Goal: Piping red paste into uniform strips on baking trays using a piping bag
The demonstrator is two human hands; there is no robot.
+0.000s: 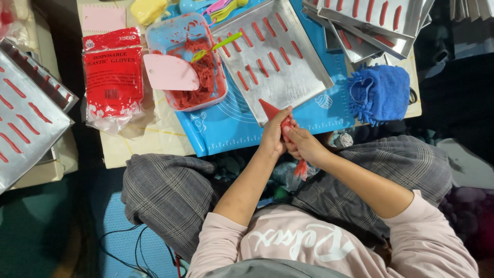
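Note:
My left hand point(274, 135) and my right hand point(303, 145) both grip a red piping bag point(269, 109) filled with red paste. Its pointed tip rests at the near edge of a metal baking tray point(303, 77) that carries rows of short red piped strips. The bag's twisted tail point(301, 169) hangs below my right hand. The tray lies on a blue silicone mat point(231, 131) on a low table.
A clear tub point(177, 31) of red paste holds a pink scraper point(170, 72) and a green spoon point(218, 46). Left of it lies a red packet of plastic gloves point(113, 77). More filled trays point(25, 113) sit far left and stacked trays point(370, 20) top right. A blue mitt point(378, 92) lies right.

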